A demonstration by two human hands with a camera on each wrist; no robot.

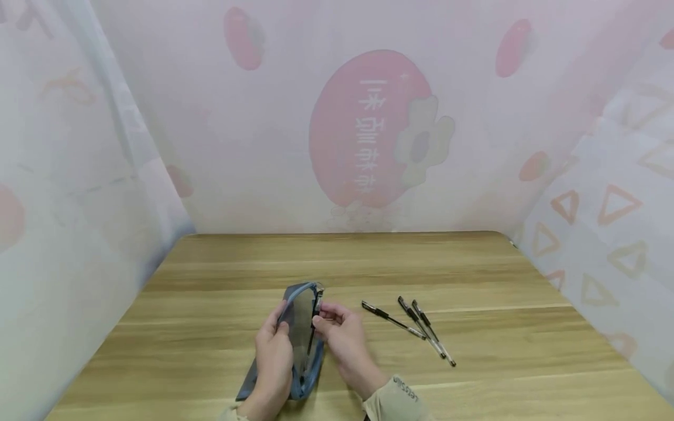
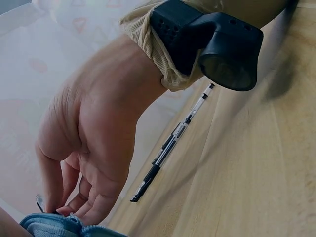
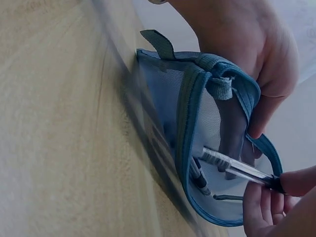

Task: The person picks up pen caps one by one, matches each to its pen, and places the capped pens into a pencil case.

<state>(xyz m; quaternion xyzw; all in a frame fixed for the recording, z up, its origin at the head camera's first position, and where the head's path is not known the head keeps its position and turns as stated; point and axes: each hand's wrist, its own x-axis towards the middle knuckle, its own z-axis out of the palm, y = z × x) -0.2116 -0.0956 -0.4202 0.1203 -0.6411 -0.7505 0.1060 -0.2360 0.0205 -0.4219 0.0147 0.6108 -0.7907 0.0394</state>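
Observation:
A blue-grey mesh pencil pouch (image 1: 302, 310) with a blue zipper edge gapes open between both hands. My left hand (image 1: 274, 354) grips it along its left side, thumb near the rim. My right hand (image 1: 347, 339) pinches a black-and-clear gel pen (image 3: 242, 170) near its dark end at the mouth of the pouch. The other end of this pen reaches into the pouch in the right wrist view. Inside the pouch lies another pen (image 3: 200, 177), partly hidden by the zipper edge.
To the right on the wooden table (image 1: 500, 280) lie three more pens: one slanting pen (image 1: 392, 318) by itself at the left, and a close pair (image 1: 429, 330) beside it. Printed pink and white cloth walls (image 1: 263, 128) stand around the table's back and sides.

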